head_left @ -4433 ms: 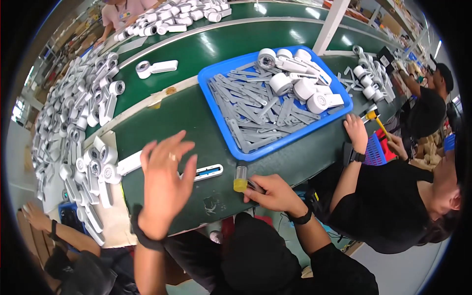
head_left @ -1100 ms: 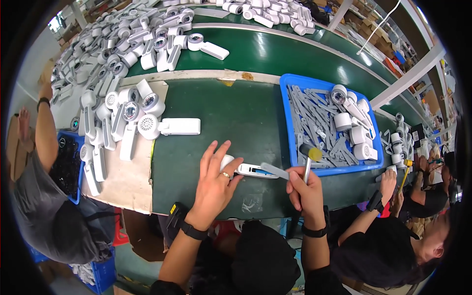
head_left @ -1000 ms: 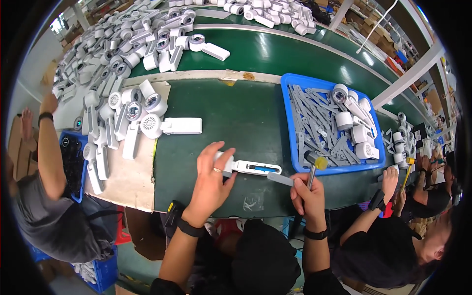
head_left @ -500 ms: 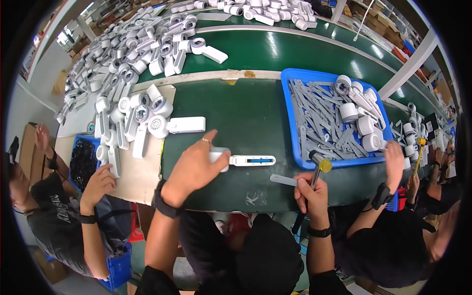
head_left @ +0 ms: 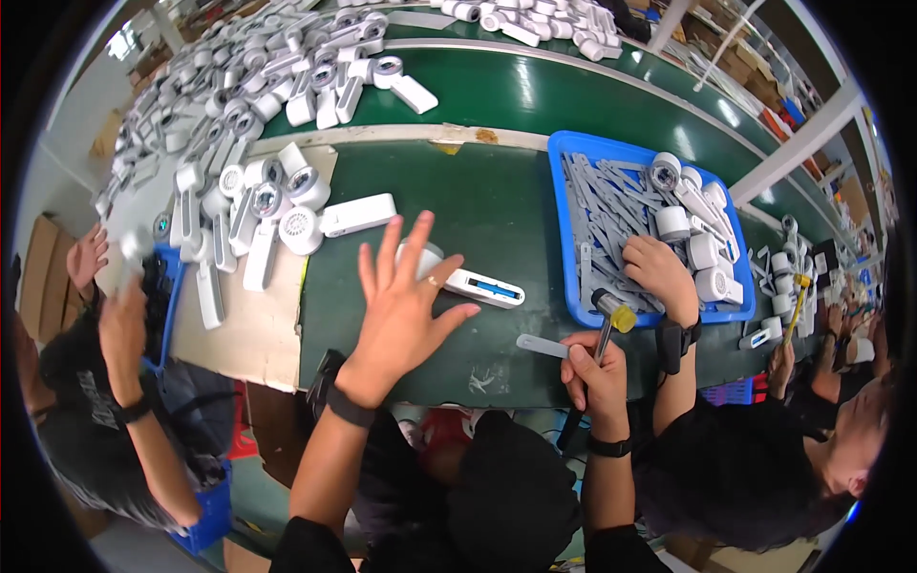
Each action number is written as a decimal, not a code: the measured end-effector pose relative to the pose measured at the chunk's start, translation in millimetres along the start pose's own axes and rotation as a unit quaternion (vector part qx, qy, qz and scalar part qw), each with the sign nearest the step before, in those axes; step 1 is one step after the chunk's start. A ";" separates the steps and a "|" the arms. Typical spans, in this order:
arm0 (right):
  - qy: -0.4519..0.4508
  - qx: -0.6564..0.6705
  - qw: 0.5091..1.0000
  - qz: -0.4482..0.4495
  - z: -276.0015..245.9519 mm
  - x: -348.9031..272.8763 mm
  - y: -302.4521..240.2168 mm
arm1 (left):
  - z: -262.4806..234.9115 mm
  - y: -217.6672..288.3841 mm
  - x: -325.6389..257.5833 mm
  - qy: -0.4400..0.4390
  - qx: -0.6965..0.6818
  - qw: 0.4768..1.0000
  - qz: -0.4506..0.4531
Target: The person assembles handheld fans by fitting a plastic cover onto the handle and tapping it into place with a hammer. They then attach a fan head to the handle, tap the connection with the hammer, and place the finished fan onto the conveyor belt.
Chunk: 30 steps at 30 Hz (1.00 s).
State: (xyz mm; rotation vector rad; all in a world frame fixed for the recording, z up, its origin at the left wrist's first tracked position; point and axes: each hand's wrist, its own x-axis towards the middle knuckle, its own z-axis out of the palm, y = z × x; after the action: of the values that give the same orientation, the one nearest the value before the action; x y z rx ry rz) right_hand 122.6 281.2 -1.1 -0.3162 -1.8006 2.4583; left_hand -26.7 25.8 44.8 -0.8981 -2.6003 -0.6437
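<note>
A white handheld fan [head_left: 485,288] lies on the green work surface, its handle pointing right. A long slot in that handle shows a blue part inside. My left hand [head_left: 406,306] is over the fan's round head, fingers spread and mostly covering it; whether it touches is unclear. My right hand [head_left: 600,372], nearer the front edge, is closed around a hammer [head_left: 614,311] with a yellow face, its head up. Between the same hand's thumb and fingers a flat grey plastic strip [head_left: 542,346] sticks out to the left, below the fan's handle.
A blue tray [head_left: 560,229] at the right holds many grey strips and several white fans; a co-worker's hand [head_left: 661,277] reaches into it. More fans [head_left: 301,229] lie on cardboard at the left, beside another co-worker's blurred hand [head_left: 122,325]. Fans are heaped behind.
My left hand has loosened from the fan and spread its fingers. The fan's handle now tilts lower to the right. The right-hand co-worker's hand has moved into the tray.
</note>
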 end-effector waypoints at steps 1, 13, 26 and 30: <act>-0.008 -0.006 1.000 0.003 -1.1 0.9 -0.7 | 8.4 -6.0 2.2 -0.014 -0.040 0.999 0.001; 0.042 -0.127 0.990 0.046 69.7 24.7 -29.1 | 6.3 -8.4 -27.5 0.010 -0.211 0.977 -0.038; 0.031 -0.211 0.974 0.081 78.9 38.0 -30.1 | 9.2 -8.4 -28.6 0.033 -0.191 0.980 -0.038; 0.021 -0.213 0.972 0.092 77.0 40.7 -32.0 | 15.6 -8.4 -29.9 0.047 -0.208 0.976 -0.044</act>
State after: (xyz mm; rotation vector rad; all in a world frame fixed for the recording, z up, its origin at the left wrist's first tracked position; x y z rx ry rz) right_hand 64.7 226.6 46.6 -0.5798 -2.3687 2.1224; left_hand -11.8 12.9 16.1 -0.8426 -2.4725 -1.2551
